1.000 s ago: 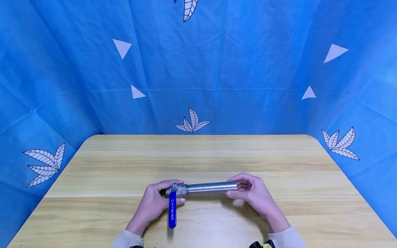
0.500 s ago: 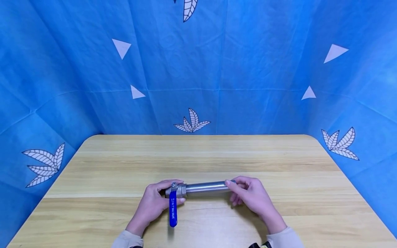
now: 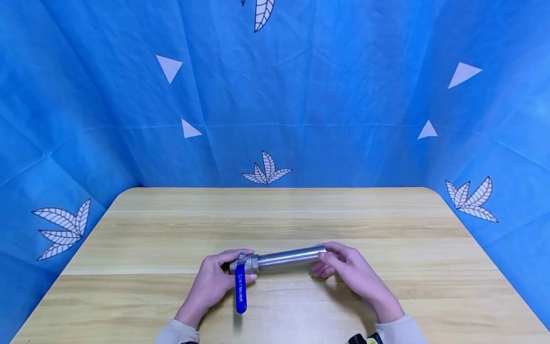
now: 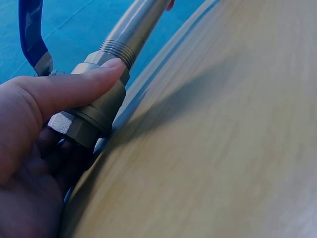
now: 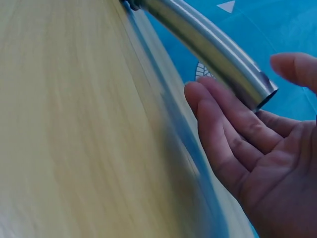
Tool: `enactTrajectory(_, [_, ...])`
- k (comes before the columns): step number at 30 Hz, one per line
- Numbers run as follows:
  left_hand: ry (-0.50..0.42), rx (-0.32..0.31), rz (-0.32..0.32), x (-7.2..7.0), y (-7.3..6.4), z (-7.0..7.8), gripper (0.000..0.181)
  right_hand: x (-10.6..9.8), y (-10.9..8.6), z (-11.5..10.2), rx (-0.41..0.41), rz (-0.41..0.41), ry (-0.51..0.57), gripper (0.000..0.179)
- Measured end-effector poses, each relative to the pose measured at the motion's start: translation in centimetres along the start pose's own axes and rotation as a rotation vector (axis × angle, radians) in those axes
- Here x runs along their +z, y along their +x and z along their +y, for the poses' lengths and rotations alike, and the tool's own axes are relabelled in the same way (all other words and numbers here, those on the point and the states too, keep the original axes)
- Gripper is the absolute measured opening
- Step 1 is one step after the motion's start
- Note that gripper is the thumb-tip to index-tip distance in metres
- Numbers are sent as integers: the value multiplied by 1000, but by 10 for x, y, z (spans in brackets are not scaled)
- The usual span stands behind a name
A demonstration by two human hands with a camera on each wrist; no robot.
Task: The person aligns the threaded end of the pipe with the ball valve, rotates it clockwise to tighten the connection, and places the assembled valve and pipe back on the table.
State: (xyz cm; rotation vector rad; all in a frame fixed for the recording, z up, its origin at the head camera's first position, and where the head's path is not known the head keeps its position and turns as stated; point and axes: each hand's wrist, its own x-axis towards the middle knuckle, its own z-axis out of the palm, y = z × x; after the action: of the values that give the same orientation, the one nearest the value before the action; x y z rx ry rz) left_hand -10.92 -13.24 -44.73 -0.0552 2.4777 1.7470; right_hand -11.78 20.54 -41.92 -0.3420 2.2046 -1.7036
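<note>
My left hand [image 3: 210,284] grips a metal ball valve [image 3: 245,263], thumb on its near side. The valve's blue lever handle [image 3: 241,289] points toward me. A steel pipe [image 3: 292,256] runs from the valve's right end, its free end tilted slightly up. In the left wrist view, several threads [image 4: 118,51] show where the pipe meets the valve's hex end. My right hand [image 3: 354,272] is at the pipe's free end. In the right wrist view, its thumb stands apart from the pipe and its loosely extended fingers lie beside and under it; contact is hard to tell.
A wooden table [image 3: 275,215] lies beneath the hands, with the valve and pipe held above it. Blue cloth [image 3: 301,95] with white leaf and triangle prints hangs around the back and sides.
The right thumb has come over the pipe's end and then away, with the fingers shifting below. The blue lever has swung slightly right, and the pipe's free end has risen. The left hand stays put.
</note>
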Motion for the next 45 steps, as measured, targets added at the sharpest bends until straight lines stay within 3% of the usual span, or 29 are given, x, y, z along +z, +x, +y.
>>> enactTrajectory(9, [-6, 4, -7, -1, 0, -2, 54, -3, -3, 2, 15, -69, -19, 42])
enactTrajectory(19, [0, 1, -12, -1, 1, -1, 54, 6, 1, 1, 126, 48, -123, 64])
enactTrajectory(22, [-5, 0, -14, -1, 1, -2, 54, 6, 0, 1, 102, 16, -104, 62])
enactTrajectory(27, [-9, -5, -15, -2, 1, -3, 52, 2, -1, 4, 10, -87, -1, 41])
enactTrajectory(29, [-7, -5, -13, -2, 1, -3, 52, 0, 0, 5, -13, -102, 30, 42])
enactTrajectory(38, [8, -3, -20, -2, 1, -2, 53, 2, 2, 9, 5, 26, 41, 48])
enactTrajectory(45, [22, 1, -23, -2, 1, -2, 54, 5, 3, 10, 30, 40, 93, 44])
